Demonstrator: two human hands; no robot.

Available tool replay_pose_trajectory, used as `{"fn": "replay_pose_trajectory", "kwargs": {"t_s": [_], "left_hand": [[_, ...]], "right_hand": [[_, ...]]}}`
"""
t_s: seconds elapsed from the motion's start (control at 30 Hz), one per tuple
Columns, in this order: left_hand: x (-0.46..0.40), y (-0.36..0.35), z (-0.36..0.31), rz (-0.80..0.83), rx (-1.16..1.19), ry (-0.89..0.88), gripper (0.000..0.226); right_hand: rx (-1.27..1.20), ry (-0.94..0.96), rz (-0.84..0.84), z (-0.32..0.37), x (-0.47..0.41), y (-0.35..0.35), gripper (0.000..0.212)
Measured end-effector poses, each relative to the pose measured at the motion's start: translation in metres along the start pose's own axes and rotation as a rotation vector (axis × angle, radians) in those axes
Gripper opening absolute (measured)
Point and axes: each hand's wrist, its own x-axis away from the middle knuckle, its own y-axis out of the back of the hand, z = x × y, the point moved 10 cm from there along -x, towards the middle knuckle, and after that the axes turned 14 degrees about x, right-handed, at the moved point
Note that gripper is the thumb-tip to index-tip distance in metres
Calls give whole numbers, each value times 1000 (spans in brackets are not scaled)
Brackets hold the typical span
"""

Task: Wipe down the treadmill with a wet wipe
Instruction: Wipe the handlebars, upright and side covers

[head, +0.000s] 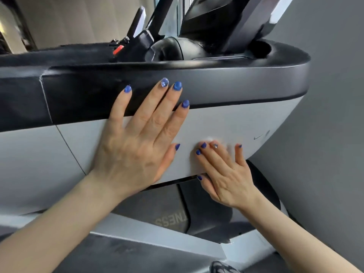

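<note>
The treadmill (226, 123) fills the view: a dark upper console band over a pale grey side panel, seen from close below.

Left hand (136, 146): laid flat on the treadmill, palm down. Its fingers (153, 107) are straight and spread wide, holding nothing. The fingertips reach up onto the dark band; the palm and thumb rest on the pale panel. Nails are painted blue.

Right hand (226, 174): placed just right of the left hand and lower, near the bottom edge of the pale panel. Its fingers (218, 156) are extended and close together, pressing a wet wipe (220, 142) flat against the panel. Only a small white, blurred patch of the wipe shows beyond and between the fingertips; its full extent cannot be told. The thumb lies at the lower edge of the panel. The two hands are near each other but apart.

Far side, above the band: a black recessed tray with a red clip (118, 49) toward the left and a dark rounded housing at centre, below the console uprights.

Right of the panel: a small dark scuff mark (260, 136) on the pale surface, well right of the wipe. A grey wall (331, 115) stands beyond.

Near, below the panel: a dark cover with partial upside-down lettering (171, 220).
</note>
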Motion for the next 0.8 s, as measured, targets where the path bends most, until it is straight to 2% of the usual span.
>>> {"fn": "replay_pose_trajectory", "kwargs": {"t_s": [0.1,0.3,0.47,0.53,0.7,0.8], "left_hand": [[1,-1,0,-19,-44,-15,65],[3,1,0,-41,-44,-7,65],[2,1,0,-48,-31,-1,64],[2,1,0,-46,-23,0,63],[3,-1,2,-40,-1,8,65],[2,0,0,-54,-15,8,65]], "right_hand": [[9,-27,-25,-3,-20,4,68],[106,-10,122,-12,52,-20,65],[9,-106,-26,-19,-24,7,66],[-10,-125,-38,-20,-37,9,66],[59,-78,85,-22,36,-15,64],[85,-37,125,-28,42,-18,65]]}}
